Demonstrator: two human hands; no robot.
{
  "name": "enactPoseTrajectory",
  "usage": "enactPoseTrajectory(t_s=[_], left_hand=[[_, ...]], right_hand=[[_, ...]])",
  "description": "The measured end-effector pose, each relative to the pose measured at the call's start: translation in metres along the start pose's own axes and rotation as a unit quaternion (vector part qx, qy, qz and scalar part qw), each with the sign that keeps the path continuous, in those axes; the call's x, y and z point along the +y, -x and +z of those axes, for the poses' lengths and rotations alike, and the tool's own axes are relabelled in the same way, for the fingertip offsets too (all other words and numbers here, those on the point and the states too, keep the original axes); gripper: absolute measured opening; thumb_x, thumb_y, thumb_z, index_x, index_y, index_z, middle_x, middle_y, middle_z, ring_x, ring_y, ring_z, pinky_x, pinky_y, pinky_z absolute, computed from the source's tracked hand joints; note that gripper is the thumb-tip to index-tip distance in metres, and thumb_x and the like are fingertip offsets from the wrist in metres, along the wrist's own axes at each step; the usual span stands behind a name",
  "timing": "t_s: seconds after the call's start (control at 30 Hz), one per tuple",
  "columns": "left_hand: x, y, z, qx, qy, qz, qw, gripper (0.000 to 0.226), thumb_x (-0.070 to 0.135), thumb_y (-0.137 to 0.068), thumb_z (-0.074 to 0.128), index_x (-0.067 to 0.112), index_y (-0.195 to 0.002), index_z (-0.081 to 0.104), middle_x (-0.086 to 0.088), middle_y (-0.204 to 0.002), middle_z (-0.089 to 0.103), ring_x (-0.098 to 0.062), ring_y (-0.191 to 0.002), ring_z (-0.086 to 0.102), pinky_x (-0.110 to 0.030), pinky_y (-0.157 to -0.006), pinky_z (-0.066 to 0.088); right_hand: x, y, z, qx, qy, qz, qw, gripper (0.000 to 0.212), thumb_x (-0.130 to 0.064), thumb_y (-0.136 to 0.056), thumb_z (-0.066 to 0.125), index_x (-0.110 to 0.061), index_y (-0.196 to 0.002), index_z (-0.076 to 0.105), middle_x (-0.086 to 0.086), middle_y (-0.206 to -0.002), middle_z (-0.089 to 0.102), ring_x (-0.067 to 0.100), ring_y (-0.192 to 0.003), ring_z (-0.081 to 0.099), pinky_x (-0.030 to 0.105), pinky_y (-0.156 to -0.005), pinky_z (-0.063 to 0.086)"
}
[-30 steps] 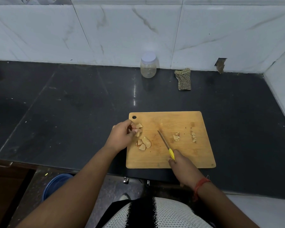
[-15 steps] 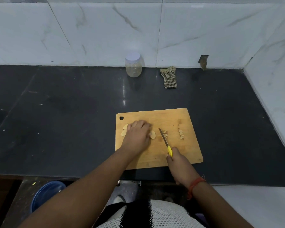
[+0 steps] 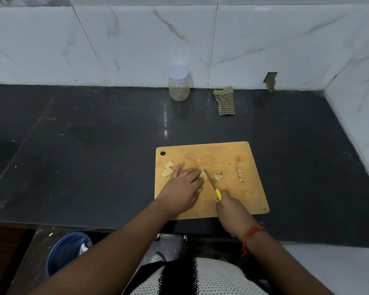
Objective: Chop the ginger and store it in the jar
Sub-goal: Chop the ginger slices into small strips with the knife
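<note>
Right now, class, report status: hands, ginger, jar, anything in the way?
Left hand steadies a ginger slice on the board. Right hand grips knife. Jar lidded, by wall. Nothing blocking.

One rectangular wooden chopping board [image 3: 232,158], one yellow-handled knife [image 3: 212,184], one clear plastic jar with a white lid [image 3: 178,84], one checked cloth [image 3: 225,101], one blue bucket [image 3: 62,252]; two whole ginger slices [image 3: 168,168] left of two hands [image 3: 182,188].
</note>
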State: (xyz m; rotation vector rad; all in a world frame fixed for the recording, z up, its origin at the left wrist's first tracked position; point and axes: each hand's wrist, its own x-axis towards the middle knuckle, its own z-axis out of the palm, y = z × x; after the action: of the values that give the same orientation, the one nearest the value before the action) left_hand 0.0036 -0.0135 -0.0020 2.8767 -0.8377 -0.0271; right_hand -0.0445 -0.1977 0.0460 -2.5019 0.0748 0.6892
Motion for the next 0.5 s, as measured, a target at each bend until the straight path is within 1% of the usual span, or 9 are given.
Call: enactPoseTrajectory(t_s=[0.07,0.17,0.2,0.27,0.3,0.33,0.4,0.5], left_hand=[[0.003,0.002,0.002,0.005,-0.006,0.001,1.0,0.045,0.038,-0.104,0.042,0.021,-0.144,0.051,0.0,-0.155,0.041,-0.019,-0.146,0.03,-0.049,-0.123,-0.002],[0.007,0.004,0.007,-0.003,-0.008,-0.008,1.0,0.047,0.038,-0.104,0.041,0.02,-0.146,0.048,0.001,-0.155,0.042,-0.019,-0.144,0.032,-0.047,-0.122,-0.003],[0.007,0.005,0.008,-0.005,-0.011,-0.012,1.0,0.048,0.038,-0.104,0.041,0.019,-0.147,0.048,0.001,-0.155,0.042,-0.019,-0.144,0.032,-0.047,-0.122,-0.003],[0.008,0.006,0.009,-0.007,-0.019,-0.018,1.0,0.049,0.039,-0.104,0.04,0.019,-0.148,0.047,0.001,-0.155,0.043,-0.02,-0.144,0.033,-0.048,-0.122,-0.001],[0.008,0.006,0.009,-0.009,-0.023,-0.02,1.0,0.05,0.04,-0.104,0.039,0.019,-0.148,0.047,0.0,-0.155,0.043,-0.021,-0.144,0.034,-0.049,-0.123,0.0],[0.009,0.006,0.009,-0.011,-0.026,-0.021,0.999,0.05,0.04,-0.104,0.037,0.018,-0.148,0.046,0.0,-0.156,0.042,-0.021,-0.144,0.033,-0.05,-0.123,0.002],[0.01,0.006,0.008,-0.016,-0.031,-0.023,0.999,0.052,0.041,-0.104,0.034,0.018,-0.149,0.044,0.0,-0.157,0.041,-0.021,-0.145,0.032,-0.05,-0.123,0.003],[0.012,0.008,0.008,-0.016,-0.033,-0.028,0.999,0.053,0.042,-0.105,0.033,0.018,-0.151,0.041,0.0,-0.159,0.037,-0.021,-0.147,0.029,-0.05,-0.123,-0.001]], right_hand=[[-0.001,-0.004,0.001,-0.01,0.017,0.01,1.0,0.02,-0.019,-0.102,0.033,-0.01,-0.118,0.042,0.002,-0.082,0.056,0.018,-0.072,0.057,0.03,-0.058,0.044],[-0.006,-0.009,0.003,-0.045,0.024,0.039,0.998,0.022,-0.014,-0.1,0.033,-0.01,-0.122,0.039,0.005,-0.086,0.055,0.019,-0.073,0.057,0.03,-0.052,0.043],[-0.009,-0.011,0.003,-0.054,0.025,0.048,0.997,0.024,-0.013,-0.1,0.033,-0.01,-0.123,0.038,0.006,-0.089,0.056,0.021,-0.077,0.058,0.03,-0.055,0.044],[-0.012,-0.012,0.001,-0.059,0.033,0.046,0.997,0.028,-0.011,-0.099,0.035,-0.005,-0.127,0.037,0.014,-0.105,0.059,0.03,-0.093,0.061,0.034,-0.071,0.048],[-0.012,-0.011,0.002,-0.061,0.039,0.043,0.996,0.03,-0.01,-0.099,0.036,-0.003,-0.128,0.037,0.017,-0.112,0.058,0.033,-0.101,0.06,0.036,-0.078,0.047],[-0.01,-0.007,0.002,-0.063,0.046,0.041,0.996,0.031,-0.01,-0.099,0.036,-0.001,-0.129,0.037,0.018,-0.115,0.057,0.034,-0.105,0.059,0.036,-0.081,0.046],[-0.003,0.005,0.007,-0.076,0.051,0.036,0.995,0.032,-0.009,-0.099,0.036,-0.001,-0.129,0.037,0.018,-0.117,0.057,0.033,-0.106,0.059,0.032,-0.078,0.043],[0.008,0.024,0.01,-0.087,0.041,0.031,0.995,0.031,-0.009,-0.099,0.036,-0.002,-0.129,0.037,0.016,-0.114,0.058,0.03,-0.104,0.06,0.029,-0.075,0.039]])
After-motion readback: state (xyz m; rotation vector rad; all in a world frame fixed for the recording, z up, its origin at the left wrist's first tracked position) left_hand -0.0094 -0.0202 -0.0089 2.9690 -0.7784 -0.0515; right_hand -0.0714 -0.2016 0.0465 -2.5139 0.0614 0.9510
